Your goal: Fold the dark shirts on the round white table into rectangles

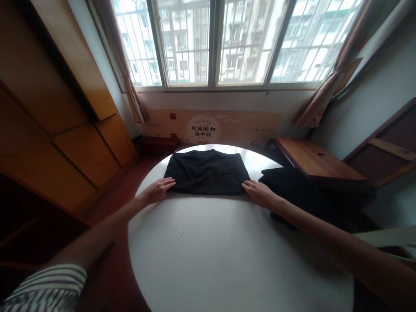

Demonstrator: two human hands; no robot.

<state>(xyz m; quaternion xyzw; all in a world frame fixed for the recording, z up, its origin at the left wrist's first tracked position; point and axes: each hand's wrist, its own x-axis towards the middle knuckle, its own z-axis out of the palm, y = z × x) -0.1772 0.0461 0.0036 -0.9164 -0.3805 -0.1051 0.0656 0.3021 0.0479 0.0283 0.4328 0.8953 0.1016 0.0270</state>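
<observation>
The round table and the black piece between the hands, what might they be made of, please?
Round table: perhaps laminate or painted board, fairly glossy, given bright glare at its far edge.
Black piece: probably fabric, matte, given its soft wrinkles.

Black cloth (208, 173) is spread flat on the far part of the white round bench (208, 242), in a rough rectangle wider than deep. Shallow creases are seen across its middle; far edge slightly wavy, near edge almost straight.
</observation>
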